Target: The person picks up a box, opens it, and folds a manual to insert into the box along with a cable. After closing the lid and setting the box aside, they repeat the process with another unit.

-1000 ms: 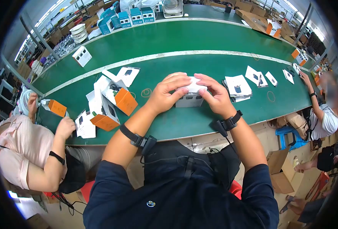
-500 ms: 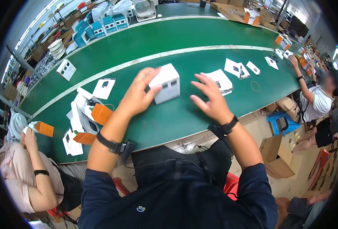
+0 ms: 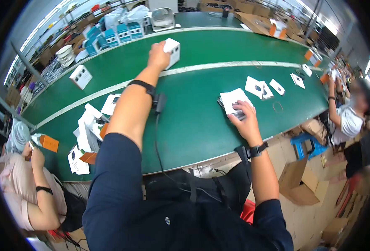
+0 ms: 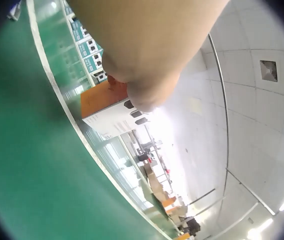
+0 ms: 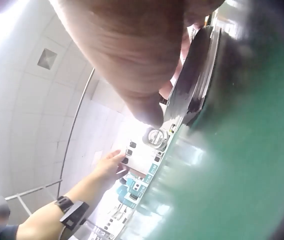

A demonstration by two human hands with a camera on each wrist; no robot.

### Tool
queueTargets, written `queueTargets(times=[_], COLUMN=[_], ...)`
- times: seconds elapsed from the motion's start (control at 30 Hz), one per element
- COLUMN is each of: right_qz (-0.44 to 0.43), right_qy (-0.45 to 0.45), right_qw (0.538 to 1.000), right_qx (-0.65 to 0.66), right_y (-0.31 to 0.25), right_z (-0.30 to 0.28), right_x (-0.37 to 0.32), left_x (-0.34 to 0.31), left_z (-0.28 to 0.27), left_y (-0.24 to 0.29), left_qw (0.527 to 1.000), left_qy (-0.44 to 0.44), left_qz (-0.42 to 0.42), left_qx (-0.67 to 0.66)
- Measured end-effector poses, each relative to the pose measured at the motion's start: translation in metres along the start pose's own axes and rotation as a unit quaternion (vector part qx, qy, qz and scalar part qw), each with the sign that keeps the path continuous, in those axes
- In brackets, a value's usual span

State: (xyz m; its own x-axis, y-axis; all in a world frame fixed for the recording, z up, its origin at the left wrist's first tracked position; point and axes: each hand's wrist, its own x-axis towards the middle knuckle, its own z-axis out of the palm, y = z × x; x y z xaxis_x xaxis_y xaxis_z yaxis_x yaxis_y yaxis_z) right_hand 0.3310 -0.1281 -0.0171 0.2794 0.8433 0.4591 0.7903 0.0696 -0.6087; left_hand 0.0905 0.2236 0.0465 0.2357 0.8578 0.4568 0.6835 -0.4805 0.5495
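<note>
My left hand (image 3: 158,55) is stretched out over the far strip of the table, gripping a white box (image 3: 174,53) with dark camera pictures on its side. In the left wrist view the box's orange end (image 4: 102,97) faces down toward the table, close over it. My right hand (image 3: 247,122) reaches over a stack of white printed leaflets (image 3: 234,98), its fingers resting on the near part of the top sheet. Seen edge-on in the right wrist view, the stack (image 5: 194,82) lies under the hand, which partly hides it.
Another white box (image 3: 80,77) stands at the far left. Opened boxes (image 3: 84,134) sit near left, beside a seated person. Leaflets (image 3: 258,86) and a rubber band (image 3: 278,107) lie to the right. Teal boxes (image 3: 123,32) and a fan (image 3: 162,19) line the back.
Both hands were at the box; the right let go and moved right onto the leaflets. My left hand has carried the box forward, past the white line.
</note>
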Motion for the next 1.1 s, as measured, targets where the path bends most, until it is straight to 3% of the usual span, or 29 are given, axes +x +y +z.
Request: queueTargets(times=[0.03, 0.07, 0.1, 0.2, 0.27, 0.47, 0.6, 0.67, 0.73, 0.8, 0.87, 0.93, 0.97, 1.03, 1.1], right_qz=[0.002, -0.002, -0.012, 0.007, 0.018, 0.051, 0.069, 0.089, 0.088, 0.070, 0.071, 0.062, 0.071, 0.056, 0.064], right_qy=[0.008, 0.017, 0.020, 0.008, 0.000, -0.016, -0.010, 0.004, 0.007, 0.009, 0.017, 0.013, 0.012, 0.010, 0.006], right_qw=[1.000, 1.000, 0.999, 1.000, 1.000, 0.998, 0.997, 0.994, 0.994, 0.996, 0.996, 0.998, 0.997, 0.998, 0.998], right_qx=[-0.001, 0.019, 0.023, 0.007, -0.012, 0.012, 0.034, 0.059, 0.061, 0.056, 0.043, 0.005, 0.001, -0.012, -0.012], right_y=[0.004, 0.008, 0.011, 0.013, 0.013, 0.019, 0.017, 0.025, 0.028, 0.022, 0.014, 0.009, 0.006, 0.003, 0.006], right_z=[0.003, 0.005, 0.007, 0.006, 0.007, 0.008, 0.008, 0.012, 0.012, 0.010, 0.011, 0.010, 0.010, 0.010, 0.011], right_x=[-0.001, -0.003, -0.003, -0.002, -0.002, -0.001, -0.003, -0.002, -0.001, -0.001, -0.002, -0.002, -0.002, -0.001, -0.001], left_x=[0.014, 0.015, 0.017, 0.018, 0.016, 0.008, 0.021, 0.020, 0.009, -0.008, -0.031, -0.063, -0.082, -0.123, -0.160], left_z=[0.016, 0.029, 0.032, 0.034, 0.036, 0.029, 0.044, 0.048, 0.048, 0.053, 0.063, 0.053, 0.047, 0.039, 0.036], left_y=[-0.018, -0.034, -0.035, -0.028, -0.014, 0.009, 0.008, 0.010, 0.017, 0.024, 0.024, 0.039, 0.049, 0.068, 0.078], left_qw=[1.000, 0.998, 0.998, 0.986, 0.982, 0.994, 0.990, 0.992, 0.984, 0.991, 0.988, 0.980, 0.981, 0.974, 0.970], left_qy=[-0.005, 0.035, 0.036, -0.034, -0.057, -0.059, -0.035, -0.068, -0.051, -0.021, 0.083, 0.078, 0.069, -0.042, -0.097], left_qz=[-0.009, 0.053, 0.055, 0.093, 0.063, 0.061, 0.090, 0.075, 0.095, 0.084, 0.123, 0.176, 0.176, 0.217, 0.213], left_qx=[-0.020, -0.004, -0.001, 0.131, 0.166, 0.067, 0.100, 0.071, 0.140, 0.102, 0.033, -0.045, -0.050, -0.045, -0.073])
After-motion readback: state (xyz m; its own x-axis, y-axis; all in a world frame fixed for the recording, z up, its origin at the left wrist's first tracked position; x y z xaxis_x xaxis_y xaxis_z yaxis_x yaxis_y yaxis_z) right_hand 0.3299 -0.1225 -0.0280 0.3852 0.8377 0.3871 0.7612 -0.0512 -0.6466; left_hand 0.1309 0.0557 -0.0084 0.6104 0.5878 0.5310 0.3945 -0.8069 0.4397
